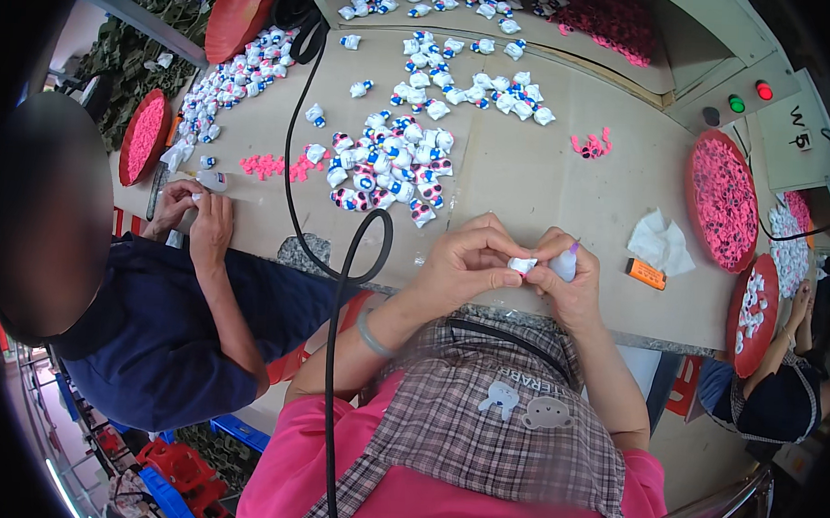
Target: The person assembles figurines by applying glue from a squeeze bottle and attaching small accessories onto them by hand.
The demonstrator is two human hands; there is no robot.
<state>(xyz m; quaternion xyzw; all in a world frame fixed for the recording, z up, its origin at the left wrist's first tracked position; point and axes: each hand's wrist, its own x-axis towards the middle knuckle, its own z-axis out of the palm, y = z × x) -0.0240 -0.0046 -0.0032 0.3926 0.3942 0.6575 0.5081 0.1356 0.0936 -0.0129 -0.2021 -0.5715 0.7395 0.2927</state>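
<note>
In front of my apron, both hands meet over the near part of the table. My left hand [470,261] pinches a small white figure piece [520,264] between thumb and fingertips. The fingertips of my right hand [573,289] touch the same piece, and that hand also grips a small translucent squeeze bottle [565,264] with a purple tip. Beyond my left hand lies a heap of small white, blue and pink figures [391,161]. A white tissue [661,244] and an orange lighter-like item [646,274] lie right of my right hand.
A black cable [294,161] loops across the table at left. Red trays [694,192] of pink parts stand at right, near a few loose pink pieces [593,144]. A machine opening [659,80] is at the back. Co-workers [180,332] sit on both sides.
</note>
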